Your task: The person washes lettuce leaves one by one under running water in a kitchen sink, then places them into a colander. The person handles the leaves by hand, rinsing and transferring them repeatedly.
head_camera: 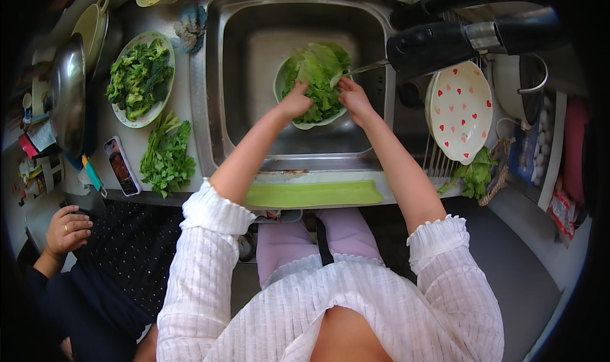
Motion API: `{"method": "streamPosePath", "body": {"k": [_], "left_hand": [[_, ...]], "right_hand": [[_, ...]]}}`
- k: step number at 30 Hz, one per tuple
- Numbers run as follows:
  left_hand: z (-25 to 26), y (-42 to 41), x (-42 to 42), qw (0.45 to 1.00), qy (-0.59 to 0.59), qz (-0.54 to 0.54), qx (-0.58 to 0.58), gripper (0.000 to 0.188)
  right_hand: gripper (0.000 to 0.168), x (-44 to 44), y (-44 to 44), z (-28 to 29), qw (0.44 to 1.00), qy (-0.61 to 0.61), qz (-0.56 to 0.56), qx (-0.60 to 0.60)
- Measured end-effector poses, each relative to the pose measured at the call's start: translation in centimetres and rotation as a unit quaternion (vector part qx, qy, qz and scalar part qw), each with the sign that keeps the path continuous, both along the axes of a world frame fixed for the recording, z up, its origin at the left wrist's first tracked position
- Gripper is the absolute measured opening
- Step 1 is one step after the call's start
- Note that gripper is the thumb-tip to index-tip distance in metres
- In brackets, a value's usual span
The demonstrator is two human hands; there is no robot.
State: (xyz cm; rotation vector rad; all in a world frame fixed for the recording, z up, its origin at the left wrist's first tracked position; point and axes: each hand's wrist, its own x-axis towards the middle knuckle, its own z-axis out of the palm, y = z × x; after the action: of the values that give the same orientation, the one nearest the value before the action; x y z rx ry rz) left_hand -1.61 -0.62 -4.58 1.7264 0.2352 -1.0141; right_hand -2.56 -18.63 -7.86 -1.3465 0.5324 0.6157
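Green lettuce fills a pale bowl standing in the stainless steel sink. My left hand grips lettuce at the near left of the pile, its fingertips partly hidden among the leaves. At the right side, my right hand pinches a leaf near its pale base. A thin stream of water runs from the black faucet and meets the leaves close to my right fingertips. The bowl's far rim is covered by lettuce.
On the left counter are a plate of broccoli, leafy herbs, a phone and a metal lid. Heart-patterned dishes stand on the right rack. A green strip edges the sink. Another person's hand is at lower left.
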Motion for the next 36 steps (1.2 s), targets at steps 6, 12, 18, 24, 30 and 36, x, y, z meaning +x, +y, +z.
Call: {"method": "streamPosePath", "body": {"k": [6, 12, 18, 24, 30, 36], "left_hand": [[-4.9, -5.6, -1.8, 0.959, -0.071, -0.108, 0.253, 0.094], [-5.9, -5.2, -0.7, 0.967, -0.012, -0.147, 0.207, 0.096], [-2.0, 1.7, 0.7, 0.982, -0.114, 0.007, 0.152, 0.055], [-1.8, 5.0, 0.8, 0.969, -0.011, 0.093, 0.227, 0.05], [-3.4, 3.9, 1.8, 0.978, 0.132, 0.122, 0.104, 0.068], [-8.1, 4.4, 3.7, 0.992, -0.085, 0.088, 0.009, 0.068]], "right_hand": [[0.058, -1.8, 2.4, -0.9, 0.942, -0.046, 0.073, -0.323], [0.057, -2.6, 0.5, -0.1, 0.94, -0.053, 0.121, -0.314], [0.044, -2.1, -0.4, 1.3, 0.901, -0.092, 0.122, -0.405], [0.038, -0.2, -0.1, -1.2, 0.825, -0.046, 0.218, -0.52], [0.038, -1.3, 1.1, -4.6, 0.897, 0.123, 0.119, -0.408], [0.021, -3.0, 1.0, -0.6, 0.881, 0.24, 0.295, -0.281]]}}
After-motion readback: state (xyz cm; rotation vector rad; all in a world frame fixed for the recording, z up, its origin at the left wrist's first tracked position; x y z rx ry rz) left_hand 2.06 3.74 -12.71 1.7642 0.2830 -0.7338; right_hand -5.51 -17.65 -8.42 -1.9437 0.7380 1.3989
